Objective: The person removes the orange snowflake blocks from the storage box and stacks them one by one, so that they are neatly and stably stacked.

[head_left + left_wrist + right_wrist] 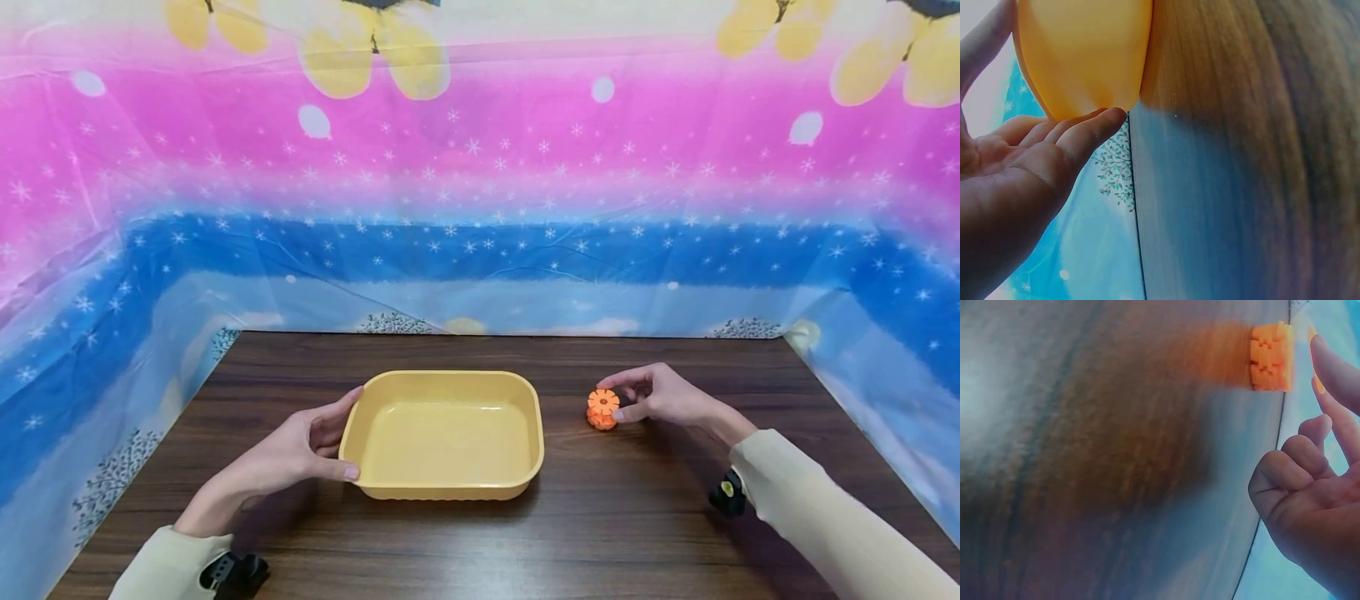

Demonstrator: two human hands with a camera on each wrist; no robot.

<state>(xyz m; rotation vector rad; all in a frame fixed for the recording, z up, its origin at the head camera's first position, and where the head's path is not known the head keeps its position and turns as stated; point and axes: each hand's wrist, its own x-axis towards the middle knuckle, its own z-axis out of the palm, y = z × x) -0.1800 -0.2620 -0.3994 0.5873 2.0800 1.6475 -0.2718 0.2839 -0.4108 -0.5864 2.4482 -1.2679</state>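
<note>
A yellow plastic basin (450,492) with rounded corners stands on the table. My left hand (283,446) holds its left end, thumb at the front corner and fingers along the side toward the back. In the left wrist view, fingers (1088,134) lie against the basin wall (1085,56). Right of the basin, my right hand (669,397) pinches an orange notched disc (596,397) between thumb and index finger. Just beneath is a short stack of similar orange discs (602,420). The right wrist view shows a gap between the held disc (1318,385) and the stack (1269,357).
The dark wood-grain table (600,533) reaches back to a pink and blue printed cloth (480,250), which hangs behind it and along both sides. Black wrist straps (727,494) sit at both sleeves.
</note>
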